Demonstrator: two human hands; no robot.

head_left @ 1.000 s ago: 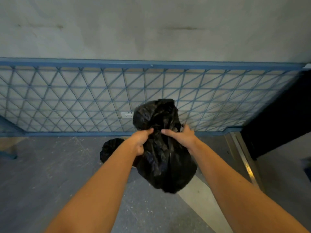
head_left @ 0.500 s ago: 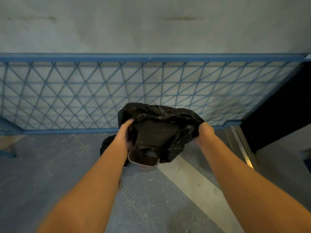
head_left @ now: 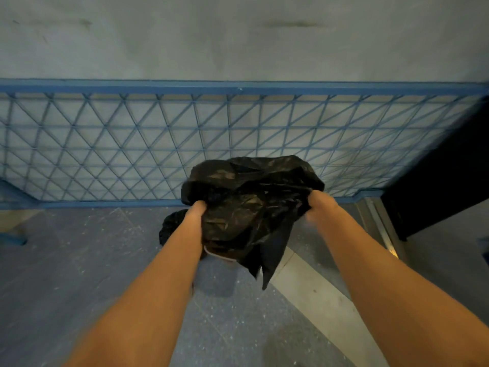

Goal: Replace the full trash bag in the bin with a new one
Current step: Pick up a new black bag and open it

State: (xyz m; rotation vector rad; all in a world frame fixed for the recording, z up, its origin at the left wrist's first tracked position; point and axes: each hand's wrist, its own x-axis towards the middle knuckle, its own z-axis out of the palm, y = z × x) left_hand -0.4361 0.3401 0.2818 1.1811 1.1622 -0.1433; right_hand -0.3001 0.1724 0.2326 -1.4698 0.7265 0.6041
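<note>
both hands reach forward with bare forearms, and between them hangs the new trash bag (head_left: 248,207), a crumpled sheet of black plastic held up off the floor. left hand (head_left: 197,210) is pushed into the bag's left side, so only the wrist and the heel of the hand show; its fingers are buried in the plastic and appear to grip the bag's edge from inside, though their exact curl is hidden. right hand (head_left: 318,203) is at the bag's right side, knuckles toward the camera, fingers tucked into the folds and clamped on the plastic there. the hands are held apart, with the bag's upper part bunched and spread between them, rising a little above both wrists. a loose tail of the bag droops down below the hands, ending in a point over the floor.

just below the bag, partly covered by it, a pale curved rim shows, which looks like the bin (head_left: 219,256); most of it is hidden. behind the left wrist, on the floor, sits another black bag (head_left: 172,226), rounded and bulging, only its left part visible.

farther off, the grey speckled floor (head_left: 79,274) is crossed by a lighter strip on the right. beyond it stands a blue metal railing (head_left: 132,144) with a lattice of crossing bars, and behind that a pale wall (head_left: 238,43). a dark opening lies at the far right.
</note>
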